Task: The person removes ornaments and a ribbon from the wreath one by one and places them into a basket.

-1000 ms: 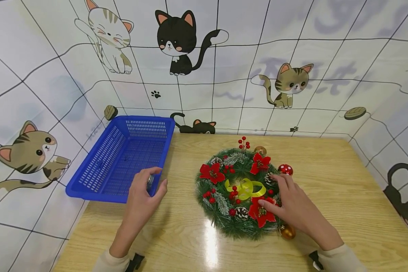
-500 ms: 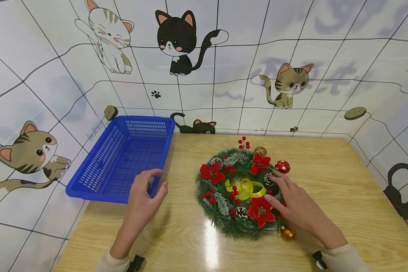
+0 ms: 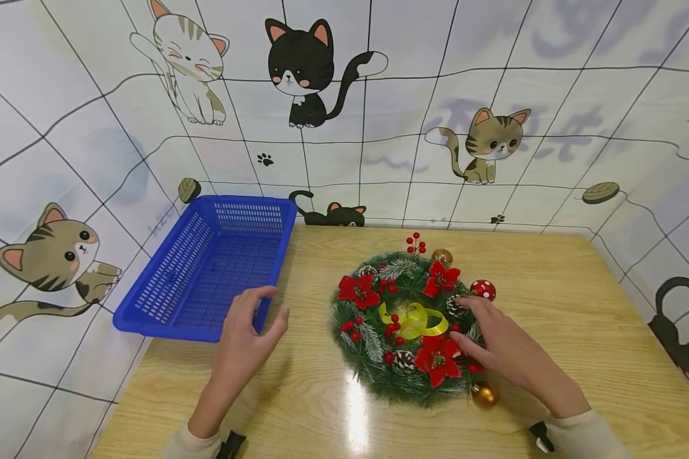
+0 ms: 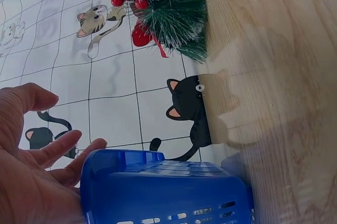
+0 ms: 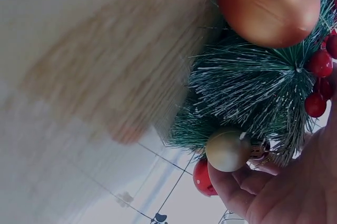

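Observation:
A green Christmas wreath (image 3: 373, 376) lies on the table, dressed with red poinsettias (image 3: 358, 292), pinecones (image 3: 404, 361), red berries and a yellow ribbon (image 3: 416, 320). My right hand (image 3: 508, 350) holds its right side, fingers bent over the ring near a pinecone and thumb beside the lower poinsettia. In the right wrist view those fingers curl behind a pale gold bauble (image 5: 227, 150); foliage hides some fingertips. My left hand (image 3: 240, 350) holds nothing, its thumb and fingers spread apart beside the near right corner of a blue plastic basket (image 3: 166, 328).
The basket stands at the table's left, against a cat-patterned wall covering (image 3: 402, 146). A red spotted bauble (image 3: 483, 290) and an orange-gold bauble (image 3: 485, 395) stick out past the wreath's right edge. Wooden tabletop (image 3: 597, 319) extends to the right.
The red spotted bauble shifts left, then back right, as my right fingers move at the wreath. The lower poinsettia sits slightly further left. My left hand barely moves.

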Tool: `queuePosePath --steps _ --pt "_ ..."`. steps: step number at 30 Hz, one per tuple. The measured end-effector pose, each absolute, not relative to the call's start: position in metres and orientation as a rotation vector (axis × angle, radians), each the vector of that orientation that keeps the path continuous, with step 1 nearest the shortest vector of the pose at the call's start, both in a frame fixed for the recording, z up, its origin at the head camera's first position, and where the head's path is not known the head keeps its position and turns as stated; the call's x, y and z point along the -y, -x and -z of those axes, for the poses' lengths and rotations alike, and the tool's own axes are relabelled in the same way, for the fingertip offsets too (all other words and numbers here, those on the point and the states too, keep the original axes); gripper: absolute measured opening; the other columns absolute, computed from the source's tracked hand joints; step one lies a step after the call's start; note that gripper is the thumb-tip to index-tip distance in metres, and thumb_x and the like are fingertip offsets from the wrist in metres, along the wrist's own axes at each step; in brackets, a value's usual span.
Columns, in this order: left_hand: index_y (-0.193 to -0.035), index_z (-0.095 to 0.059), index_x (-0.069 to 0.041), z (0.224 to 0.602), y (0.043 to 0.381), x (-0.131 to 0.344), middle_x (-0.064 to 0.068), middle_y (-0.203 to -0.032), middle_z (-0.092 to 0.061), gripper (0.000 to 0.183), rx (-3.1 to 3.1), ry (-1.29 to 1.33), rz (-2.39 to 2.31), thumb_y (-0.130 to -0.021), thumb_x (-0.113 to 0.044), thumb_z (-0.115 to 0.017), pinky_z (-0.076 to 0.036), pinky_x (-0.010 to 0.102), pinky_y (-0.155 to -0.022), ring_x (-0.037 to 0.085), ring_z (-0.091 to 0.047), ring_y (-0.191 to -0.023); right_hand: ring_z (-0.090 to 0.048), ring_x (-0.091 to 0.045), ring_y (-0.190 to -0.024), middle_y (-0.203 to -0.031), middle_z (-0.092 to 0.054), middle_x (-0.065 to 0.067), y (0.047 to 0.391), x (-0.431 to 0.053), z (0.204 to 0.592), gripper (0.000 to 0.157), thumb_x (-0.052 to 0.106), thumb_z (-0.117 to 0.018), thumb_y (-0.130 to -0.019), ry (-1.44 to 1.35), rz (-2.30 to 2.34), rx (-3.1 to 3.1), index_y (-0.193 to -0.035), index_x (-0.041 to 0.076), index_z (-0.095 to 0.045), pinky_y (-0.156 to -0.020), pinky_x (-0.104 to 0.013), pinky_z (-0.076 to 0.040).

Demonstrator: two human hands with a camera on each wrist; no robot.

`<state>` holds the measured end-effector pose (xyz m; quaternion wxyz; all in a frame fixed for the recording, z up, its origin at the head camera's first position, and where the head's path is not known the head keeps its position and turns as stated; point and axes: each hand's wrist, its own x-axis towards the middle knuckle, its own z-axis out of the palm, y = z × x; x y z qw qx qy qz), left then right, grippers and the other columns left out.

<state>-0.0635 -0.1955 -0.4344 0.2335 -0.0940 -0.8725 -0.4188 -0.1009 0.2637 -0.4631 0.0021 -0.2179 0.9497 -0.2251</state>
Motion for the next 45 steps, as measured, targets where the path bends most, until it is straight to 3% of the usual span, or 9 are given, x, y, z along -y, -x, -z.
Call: queuePosePath --steps 9,24,35,45 --pt "-0.133 -0.069 -0.002 0.434 0.063 0.193 0.016 -0.131 -0.070 0.040 2.416 0.259 1.157 -0.096 -0.011 -0.080 -0.047 0.060 -0.102 0.037 -0.059 -0.124 -0.058 -0.045 -0.134 -0.152 -0.054 -0.016 0.097 -0.259 0.464 0.069 0.054 -0.065 -0.108 0.647 0.729 -3.003 -0.157 0.010 -0.047 -0.105 -0.069 -0.048" --pt "-0.131 -0.070 -0.004 0.437 0.063 0.191 0.011 -0.127 -0.071 0.041 2.404 0.260 1.129 -0.093 -0.013 -0.083 -0.047 0.054 -0.100 0.033 -0.060 -0.121 -0.057 -0.051 -0.135 -0.155 -0.052 -0.024 0.090 -0.250 0.457 0.075 0.058 -0.062 -0.108 0.575 0.685 -3.009 -0.160 0.006 -0.046 -0.104 -0.071 -0.048" --pt "-0.129 -0.070 -0.002 0.438 0.064 0.189 0.015 -0.124 -0.072 0.039 2.369 0.290 1.133 -0.093 -0.011 -0.083 -0.046 0.053 -0.100 0.036 -0.060 -0.120 -0.055 -0.054 -0.137 -0.157 -0.051 -0.028 0.089 -0.246 0.458 0.078 0.061 -0.060 -0.108 0.515 0.684 -3.016 -0.162 0.005 -0.044 -0.106 -0.072 -0.046" --pt "-0.128 -0.070 -0.003 0.437 0.061 0.186 0.014 -0.127 -0.071 0.038 2.361 0.290 1.150 -0.093 -0.010 -0.082 -0.044 0.058 -0.104 0.037 -0.055 -0.128 -0.053 -0.056 -0.138 -0.158 -0.049 -0.031 0.084 -0.239 0.457 0.080 0.059 -0.058 -0.110 0.482 0.679 -3.020 -0.162 0.001 -0.041 -0.108 -0.072 -0.043"
